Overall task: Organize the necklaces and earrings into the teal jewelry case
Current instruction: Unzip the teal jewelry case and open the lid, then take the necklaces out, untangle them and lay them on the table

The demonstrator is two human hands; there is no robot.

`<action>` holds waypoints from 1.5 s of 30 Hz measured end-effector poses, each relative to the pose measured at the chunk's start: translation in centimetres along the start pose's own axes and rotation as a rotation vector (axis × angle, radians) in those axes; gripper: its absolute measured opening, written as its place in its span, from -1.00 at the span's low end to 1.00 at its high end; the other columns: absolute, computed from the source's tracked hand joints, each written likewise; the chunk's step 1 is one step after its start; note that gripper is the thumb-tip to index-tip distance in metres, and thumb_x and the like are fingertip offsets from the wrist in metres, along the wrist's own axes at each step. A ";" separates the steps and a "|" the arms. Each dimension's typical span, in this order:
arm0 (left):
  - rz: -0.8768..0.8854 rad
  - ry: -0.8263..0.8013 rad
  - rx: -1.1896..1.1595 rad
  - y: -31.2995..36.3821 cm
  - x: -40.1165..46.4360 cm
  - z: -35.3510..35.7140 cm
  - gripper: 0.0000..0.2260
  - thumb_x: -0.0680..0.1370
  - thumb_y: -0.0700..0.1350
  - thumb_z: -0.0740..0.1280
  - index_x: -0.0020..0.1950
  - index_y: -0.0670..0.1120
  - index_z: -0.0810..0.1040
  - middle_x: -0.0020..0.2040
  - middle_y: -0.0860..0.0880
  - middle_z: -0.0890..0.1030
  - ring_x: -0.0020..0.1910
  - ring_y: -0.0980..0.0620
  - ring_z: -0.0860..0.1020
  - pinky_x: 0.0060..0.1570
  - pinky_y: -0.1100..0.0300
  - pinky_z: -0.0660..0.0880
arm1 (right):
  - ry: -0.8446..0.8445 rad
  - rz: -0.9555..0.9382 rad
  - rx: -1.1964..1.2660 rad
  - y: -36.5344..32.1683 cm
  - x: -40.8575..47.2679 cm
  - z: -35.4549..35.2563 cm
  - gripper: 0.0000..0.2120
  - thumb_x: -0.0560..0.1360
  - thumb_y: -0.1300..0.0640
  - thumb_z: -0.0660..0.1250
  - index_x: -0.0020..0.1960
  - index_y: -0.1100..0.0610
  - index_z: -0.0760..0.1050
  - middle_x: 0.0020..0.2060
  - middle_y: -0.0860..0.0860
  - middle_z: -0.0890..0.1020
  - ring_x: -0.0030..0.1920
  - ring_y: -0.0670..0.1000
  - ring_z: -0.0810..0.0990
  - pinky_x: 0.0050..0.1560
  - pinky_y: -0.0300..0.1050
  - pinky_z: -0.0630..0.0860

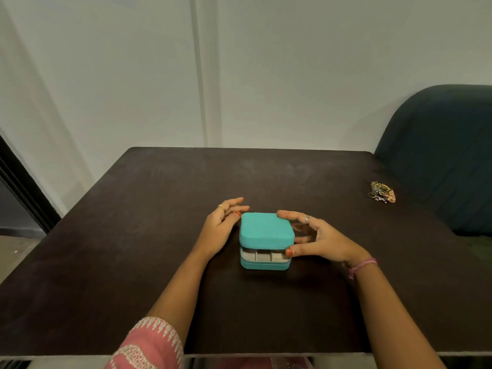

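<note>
A: Case [266,229] sits mid-table [133,235], nearer the front edge. Lid is up a crack on the near side; pale divided tray shows in the gap.

B: Hands?

A: Left hand [221,227] rests at the case's left side, fingers spread and mostly straight, one fingertip touching the lid's back-left corner. It grips nothing. Right hand [322,241] is at the right side, thumb pressed on the front-right corner by the lid gap, fingers spread wide and arched over the right edge. Whether those fingers touch the lid, cannot tell; they blur.

B: Jewelry?

A: Pile [382,192] near the table's right edge, toward the back corner, well apart from the case. Gold loops, pale beads, something coppery.

B: Handling?

A: Case looks light, stiff-shelled, with rounded corners; likely to slide on the smooth top if the lid is lifted one-handed. Best steady the base with one hand, lift the lid at its front lip with the other. The pile looks tangled: thin chains, small, snag-prone. Pinch single pieces, don't scoop.

B: Unclear?

A: Hinge and any zip are hidden behind. Tray is mostly under the lid. Can't separate necklaces from earrings in the pile. A dark chair [439,155] stands past the right edge.
</note>
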State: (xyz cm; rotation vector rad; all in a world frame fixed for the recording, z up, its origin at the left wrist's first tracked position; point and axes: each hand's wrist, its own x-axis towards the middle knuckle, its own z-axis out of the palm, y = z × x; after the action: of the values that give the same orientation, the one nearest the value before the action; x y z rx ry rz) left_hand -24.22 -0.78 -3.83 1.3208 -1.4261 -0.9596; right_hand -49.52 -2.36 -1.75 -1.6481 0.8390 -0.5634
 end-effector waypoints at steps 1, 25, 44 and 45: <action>0.004 -0.019 -0.004 0.0 0.0 0.0 -0.70 0.64 -0.18 0.15 0.37 0.01 0.42 0.17 0.14 0.61 0.18 0.25 0.52 0.16 0.33 0.41 | 0.012 0.002 0.044 -0.4 0.1 -0.1 -0.37 0.36 0.26 0.48 0.36 0.00 0.39 0.31 -0.04 0.52 0.29 -0.07 0.51 0.27 -0.09 0.48; 0.197 -0.171 0.145 -0.2 -0.3 0.2 -0.49 0.58 -0.26 0.25 0.50 -0.02 0.23 0.40 0.09 0.30 0.30 0.34 0.36 0.21 0.42 0.38 | 0.550 -0.004 0.027 -1.9 6.4 1.2 -0.56 0.55 -0.18 0.18 -0.10 0.15 0.64 -0.17 -0.04 0.72 -0.09 -0.10 0.69 0.01 -0.06 0.60; 0.153 -0.159 0.070 -0.5 0.0 0.2 -0.47 0.59 -0.35 0.14 0.48 0.07 0.23 0.34 0.19 0.33 0.22 0.44 0.38 0.11 0.47 0.41 | 0.580 -0.001 -0.044 0.4 4.2 1.1 -0.75 0.56 -0.01 0.27 0.20 0.03 0.54 -0.05 -0.07 0.68 0.01 0.06 0.64 0.06 0.07 0.60; 0.152 -0.157 0.064 -0.5 0.0 0.2 -0.48 0.59 -0.35 0.14 0.48 0.09 0.24 0.33 0.21 0.33 0.22 0.44 0.39 0.10 0.47 0.41 | 0.584 0.002 -0.053 0.6 3.9 1.2 -0.74 0.55 0.00 0.28 0.22 0.02 0.53 -0.06 -0.07 0.68 0.01 0.11 0.63 0.05 0.06 0.60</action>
State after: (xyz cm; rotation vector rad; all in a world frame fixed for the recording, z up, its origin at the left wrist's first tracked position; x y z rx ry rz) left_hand -24.27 -0.83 -4.41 1.1841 -1.6645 -0.9395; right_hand -46.27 -4.71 -2.91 -1.5449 1.2825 -1.0550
